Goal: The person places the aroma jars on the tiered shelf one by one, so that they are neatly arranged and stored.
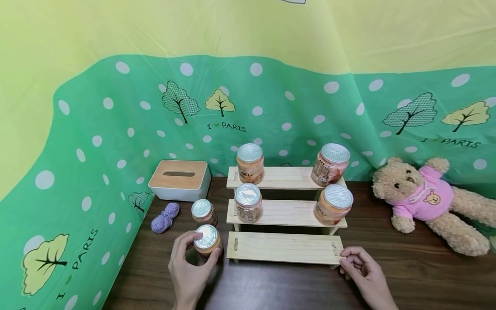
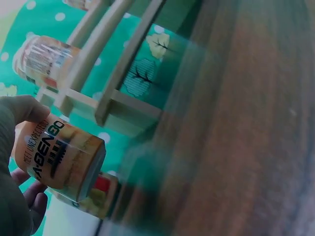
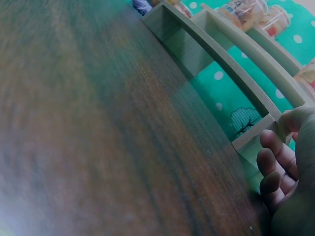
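Note:
My left hand (image 1: 190, 267) grips a clear jar (image 1: 208, 241) with a silvery lid and orange contents, thumb on one side and fingers on the other. Its printed label and base face the left wrist view, where the jar (image 2: 61, 157) overlaps a second jar behind it. That smaller-looking jar (image 1: 204, 212) stands just beyond in the head view. A three-tier wooden shelf (image 1: 286, 247) is to the right of the held jar. At the right end of its lowest tier, my right hand (image 1: 364, 275) pinches the corner between thumb and forefinger, the other fingers curled (image 3: 268, 162).
Two jars stand at the ends of the top tier (image 1: 288, 177), two more on the middle tier (image 1: 288, 212). A tissue box (image 1: 180, 181) and purple yarn (image 1: 165, 218) lie left. A teddy bear (image 1: 422, 198) lies right. A green dotted cloth (image 1: 279, 116) hangs behind.

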A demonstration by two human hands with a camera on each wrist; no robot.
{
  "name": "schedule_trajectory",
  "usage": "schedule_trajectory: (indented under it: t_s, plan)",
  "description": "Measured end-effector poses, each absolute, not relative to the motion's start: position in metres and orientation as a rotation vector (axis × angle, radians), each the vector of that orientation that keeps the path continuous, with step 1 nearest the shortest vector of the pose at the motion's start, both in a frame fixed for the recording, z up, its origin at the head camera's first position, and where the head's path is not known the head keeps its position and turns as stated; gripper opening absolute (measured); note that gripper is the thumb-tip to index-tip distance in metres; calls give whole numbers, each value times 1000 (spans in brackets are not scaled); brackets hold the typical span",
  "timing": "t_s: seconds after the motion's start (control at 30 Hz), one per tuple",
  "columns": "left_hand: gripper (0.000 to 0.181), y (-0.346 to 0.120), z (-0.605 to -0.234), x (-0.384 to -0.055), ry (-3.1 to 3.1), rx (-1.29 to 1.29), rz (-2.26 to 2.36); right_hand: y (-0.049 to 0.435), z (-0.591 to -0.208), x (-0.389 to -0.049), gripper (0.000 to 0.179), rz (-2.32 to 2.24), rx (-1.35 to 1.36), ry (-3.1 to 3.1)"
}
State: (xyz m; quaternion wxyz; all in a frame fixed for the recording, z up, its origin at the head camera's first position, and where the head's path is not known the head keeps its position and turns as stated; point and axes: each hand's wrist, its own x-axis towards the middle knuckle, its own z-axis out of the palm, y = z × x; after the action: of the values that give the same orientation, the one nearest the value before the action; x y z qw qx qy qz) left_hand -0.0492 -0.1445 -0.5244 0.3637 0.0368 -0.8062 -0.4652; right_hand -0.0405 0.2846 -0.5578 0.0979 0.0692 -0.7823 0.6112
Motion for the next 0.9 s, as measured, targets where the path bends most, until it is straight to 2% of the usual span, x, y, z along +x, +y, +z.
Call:
schedule_trajectory:
  t_s: [0.4,0.9]
  plan:
    - [60,-131,-493,-35,-2150,73,-1297,284,-559,-39,17,1784,196,-2325]
    - [66,-103,-493,-29,-2152,-177,-1331,286,-559,-40,16,1771,199,-2344]
